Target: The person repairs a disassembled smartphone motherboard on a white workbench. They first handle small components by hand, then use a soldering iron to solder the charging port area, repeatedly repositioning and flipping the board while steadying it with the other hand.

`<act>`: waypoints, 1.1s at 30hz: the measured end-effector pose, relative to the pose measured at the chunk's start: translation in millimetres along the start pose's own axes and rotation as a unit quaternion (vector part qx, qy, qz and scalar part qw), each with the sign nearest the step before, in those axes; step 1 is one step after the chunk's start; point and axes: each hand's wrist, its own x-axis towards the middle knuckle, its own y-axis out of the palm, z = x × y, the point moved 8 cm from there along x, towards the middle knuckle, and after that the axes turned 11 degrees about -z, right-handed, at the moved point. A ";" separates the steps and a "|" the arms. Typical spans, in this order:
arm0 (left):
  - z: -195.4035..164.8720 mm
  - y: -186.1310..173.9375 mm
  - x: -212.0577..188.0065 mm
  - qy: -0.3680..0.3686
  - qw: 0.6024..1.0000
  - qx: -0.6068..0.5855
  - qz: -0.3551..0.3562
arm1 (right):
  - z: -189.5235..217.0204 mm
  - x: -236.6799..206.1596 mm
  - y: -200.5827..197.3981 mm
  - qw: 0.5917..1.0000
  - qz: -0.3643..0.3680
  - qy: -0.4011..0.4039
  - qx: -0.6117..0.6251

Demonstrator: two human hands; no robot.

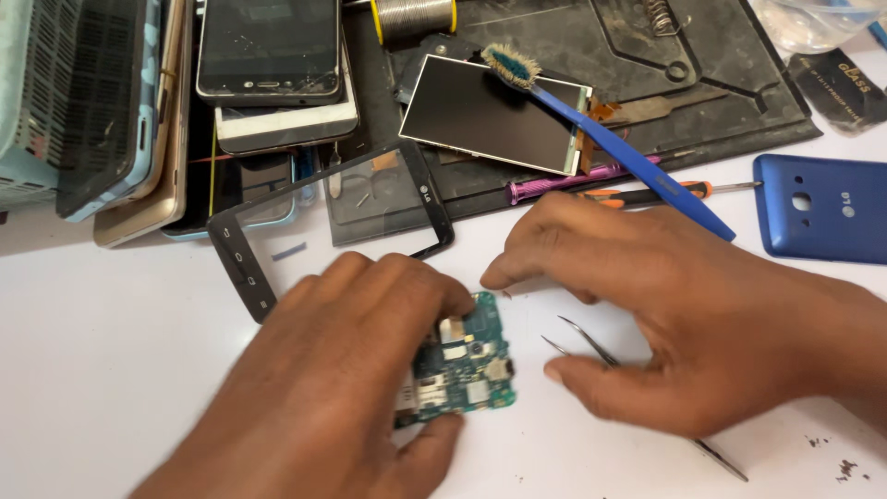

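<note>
My left hand (337,388) grips a small green phone circuit board (467,370) by its left side, thumb under its lower edge, on the white table. My right hand (665,305) hovers just right of the board, fingers curled and apart, its index fingertip near the board's top corner. It holds nothing. Metal tweezers (591,344) lie on the table under the right hand, partly hidden by it.
A black touch-glass frame (242,257) lies behind the left hand. On the dark work mat (721,92) rest a phone display panel (490,113), a blue toothbrush (628,152), a purple tool (564,185) and an orange screwdriver (647,194). Stacked phones (268,65) sit back left, a blue back cover (822,208) right.
</note>
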 end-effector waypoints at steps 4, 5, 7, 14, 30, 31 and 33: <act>4.8 -5.1 -5.1 -0.029 1.000 0.000 0.011 | 0.9 -0.3 6.3 0.997 0.023 -0.030 -0.070; 2.5 -6.0 -4.2 -0.012 1.000 0.006 -0.004 | -3.9 -0.8 6.9 0.996 0.025 -0.005 -0.082; -2.1 -4.7 -1.3 0.022 0.999 0.016 -0.033 | -13.9 -3.1 7.0 0.993 0.031 0.047 -0.106; -0.9 4.3 -2.6 -0.003 0.999 0.008 -0.051 | -9.5 -3.1 9.1 0.996 0.009 0.009 -0.085; -3.2 7.1 -2.5 -0.017 0.996 0.005 -0.082 | -9.4 -2.6 9.2 0.997 0.016 0.011 -0.079; -2.7 7.2 -2.5 -0.020 0.996 0.006 -0.081 | -9.9 -2.5 9.3 0.997 0.018 0.014 -0.079; -2.8 7.3 -2.5 -0.022 0.996 0.002 -0.084 | -8.2 -2.1 9.0 0.997 0.014 0.006 -0.079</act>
